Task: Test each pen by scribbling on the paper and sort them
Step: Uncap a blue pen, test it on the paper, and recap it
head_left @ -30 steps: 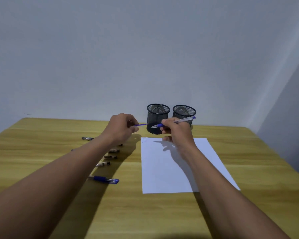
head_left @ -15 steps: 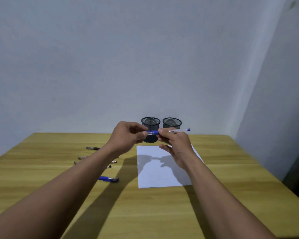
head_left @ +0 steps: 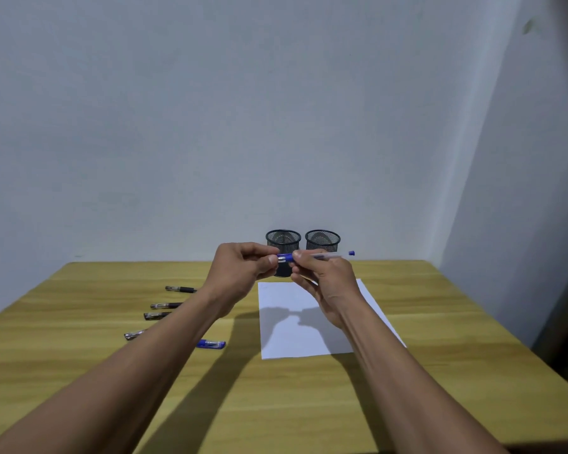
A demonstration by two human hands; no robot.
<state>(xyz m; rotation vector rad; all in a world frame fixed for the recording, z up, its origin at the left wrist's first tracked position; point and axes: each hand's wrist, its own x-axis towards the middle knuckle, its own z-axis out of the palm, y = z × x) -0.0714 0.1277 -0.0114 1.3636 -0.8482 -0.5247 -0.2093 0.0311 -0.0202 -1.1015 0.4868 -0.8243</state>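
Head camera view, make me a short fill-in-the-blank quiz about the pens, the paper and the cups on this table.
1. The left hand and right hand hold one pen with a ____ end cap.
2. Behind the sheet of paper stand ____ black mesh cups.
3. The loose pens lie on the table to the ____ of the paper.
4. The held pen is raised ____ the table.

Missing words: blue; two; left; above
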